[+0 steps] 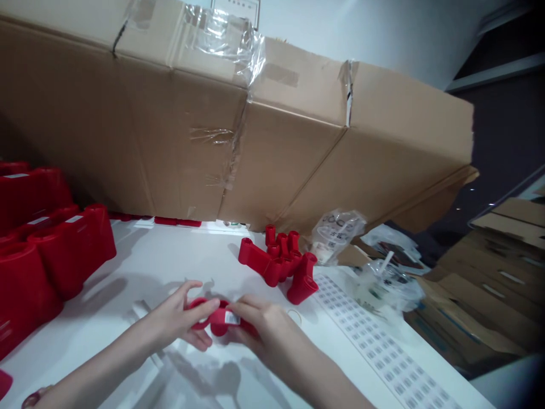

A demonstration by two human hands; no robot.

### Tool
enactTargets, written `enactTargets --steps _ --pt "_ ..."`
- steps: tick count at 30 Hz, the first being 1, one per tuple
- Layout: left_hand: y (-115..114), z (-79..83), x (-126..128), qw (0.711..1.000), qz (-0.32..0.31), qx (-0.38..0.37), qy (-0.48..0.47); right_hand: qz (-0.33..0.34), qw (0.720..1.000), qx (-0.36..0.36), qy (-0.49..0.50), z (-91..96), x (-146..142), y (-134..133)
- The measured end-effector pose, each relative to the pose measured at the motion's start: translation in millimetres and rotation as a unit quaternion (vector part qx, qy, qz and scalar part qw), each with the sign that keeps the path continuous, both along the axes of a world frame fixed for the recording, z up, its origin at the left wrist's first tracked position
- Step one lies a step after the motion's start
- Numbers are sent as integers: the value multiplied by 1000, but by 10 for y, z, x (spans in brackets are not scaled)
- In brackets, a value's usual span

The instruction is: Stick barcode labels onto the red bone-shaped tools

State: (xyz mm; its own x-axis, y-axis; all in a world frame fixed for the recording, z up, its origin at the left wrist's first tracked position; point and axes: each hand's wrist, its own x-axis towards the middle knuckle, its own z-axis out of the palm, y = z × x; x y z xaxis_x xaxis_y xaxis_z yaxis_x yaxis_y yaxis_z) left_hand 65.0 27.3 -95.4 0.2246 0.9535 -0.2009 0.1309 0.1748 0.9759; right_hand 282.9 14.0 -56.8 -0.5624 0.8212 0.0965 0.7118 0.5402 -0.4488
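Observation:
A red plastic part (219, 327) with rounded, ring-like openings is held between my two hands just above the white table. A small white printed label (232, 318) lies on its side facing me. My left hand (185, 318) grips the left end, thumb on top and the index finger lifted away. At the right end, my right hand (268, 326) is closed around the part, its fingertips touching the label's edge; part of the piece is hidden under that hand. Beyond it stand several similar red parts (303, 278) in a loose cluster.
Larger red pieces (74, 253) with white labels are stacked at left. A sheet of printed labels (374, 346) runs along the table's right side. Plastic bags (340, 233) and a bagged cup with a straw (378, 284) sit behind it. A big cardboard box (289, 153) walls off the back.

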Motion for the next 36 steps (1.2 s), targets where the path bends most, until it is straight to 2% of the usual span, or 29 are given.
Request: enactTargets --steps 3,6,9,12,14,18,23,25,28,30,32,36 --pt "69 129 -102 996 48 54 47 -20 1000 -3 -23 -15 152 213" --pt "53 143 -281 970 63 160 172 -18 999 -15 -30 -69 261 369" --pt "-60 -55 -436 948 37 222 223 -19 999 -24 -32 -118 302 424" --pt "-221 -339 -542 944 16 239 227 -22 999 -34 -27 -130 310 417" --pt "-316 -468 -594 938 -2 246 242 -23 999 -42 -23 -123 317 408" --pt "-427 -530 -664 901 -98 313 283 -22 998 -56 -23 -126 335 422" --pt "-511 -543 -703 864 -162 348 326 -27 997 -62 -32 -166 335 457" --pt "-551 -560 -694 872 -177 330 316 -29 997 -61 -36 -175 329 460" --pt "-588 -560 -643 936 -128 232 230 -33 997 -63 -42 -176 319 462" --pt "-571 -530 -596 967 -84 153 184 -33 996 -66 -47 -169 312 464" --pt "-508 -478 -555 973 -71 116 189 -30 996 -70 -53 -158 305 465" --pt "-311 -395 -506 952 -96 144 251 -28 995 -68 -63 -134 288 459"
